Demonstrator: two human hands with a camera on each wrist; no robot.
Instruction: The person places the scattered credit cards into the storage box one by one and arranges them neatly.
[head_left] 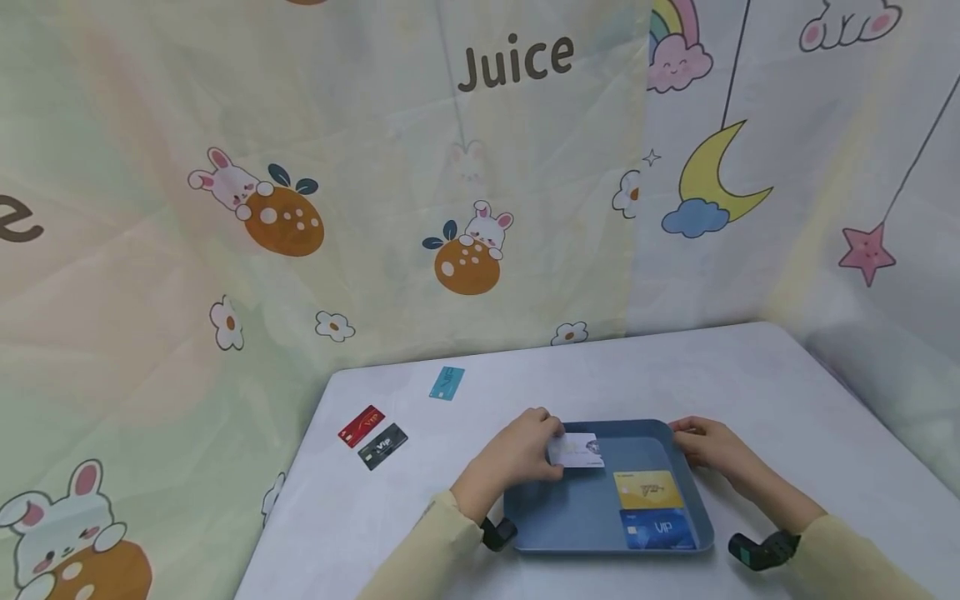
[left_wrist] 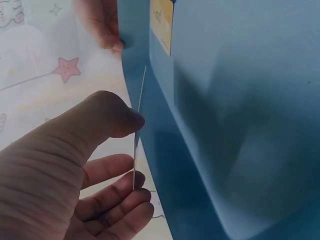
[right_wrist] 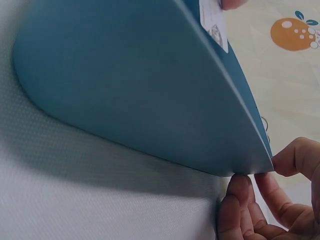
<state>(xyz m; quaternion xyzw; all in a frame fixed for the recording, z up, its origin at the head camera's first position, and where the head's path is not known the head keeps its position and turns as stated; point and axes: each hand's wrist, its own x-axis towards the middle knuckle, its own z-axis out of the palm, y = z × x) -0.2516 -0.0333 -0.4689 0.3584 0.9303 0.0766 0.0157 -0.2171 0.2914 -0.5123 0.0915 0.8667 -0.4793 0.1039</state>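
Observation:
My left hand [head_left: 517, 450] pinches a white card [head_left: 577, 450] over the far left part of a blue-grey tray [head_left: 562, 517]. The left wrist view shows this card [left_wrist: 141, 95] edge-on, with the thumb on one face and fingertips on the other. At the tray's far right corner, my right hand [head_left: 716, 454] grips the rim; thumb and fingers close on that edge in the right wrist view. Inside the tray, at its right side, a gold card [head_left: 648, 489] lies just above a blue VIP card [head_left: 658, 530].
Left of the tray on the white table [head_left: 637, 371] lie a red VIP card [head_left: 362, 426], a black VIP card [head_left: 383, 447] and a teal card [head_left: 447, 383]. A printed curtain [head_left: 375, 208] hangs behind the table's far edge.

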